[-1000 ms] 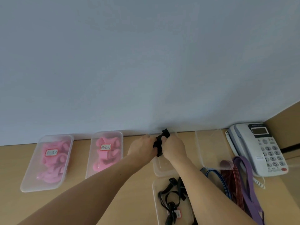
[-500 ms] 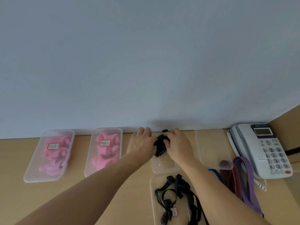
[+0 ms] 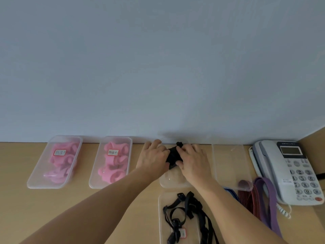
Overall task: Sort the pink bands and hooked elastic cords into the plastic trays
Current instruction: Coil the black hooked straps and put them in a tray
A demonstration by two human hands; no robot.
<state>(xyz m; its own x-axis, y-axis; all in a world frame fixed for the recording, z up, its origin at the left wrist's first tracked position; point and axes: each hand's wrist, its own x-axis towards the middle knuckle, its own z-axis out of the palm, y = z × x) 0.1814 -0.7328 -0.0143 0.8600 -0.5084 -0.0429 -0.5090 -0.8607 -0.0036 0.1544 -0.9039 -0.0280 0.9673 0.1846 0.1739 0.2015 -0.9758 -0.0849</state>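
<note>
Near edge: near tray on the wooden table, holds loose black cords with hooks and a small white tag. Some of the cords spill over its right side.

Right of it, on the table: blue cord, mostly hidden by the right forearm. Then red striped cords, then a purple strap running toward the near edge. One end of the strap shows through the near corner of the empty tray.

Mid: middle tray, clear, just behind the near tray. Both hands are over it.

Left hand: relaxed, fingers straight and pointing at the wall, thumb side pressed to the left of the black cord bundle.

Right hand: fingers and thumb curled round the bundle's right side, grasping it. The bundle sits between the hands, over the far half of the middle tray. Cannot tell if it touches the tray floor.

Left side, well apart from the hands: two clear trays side by side. Left pink tray and second pink tray, each with pink bands and a label on top.

Far right: white desk phone, coiled wire at its near end.

Back: plain pale wall.
</note>
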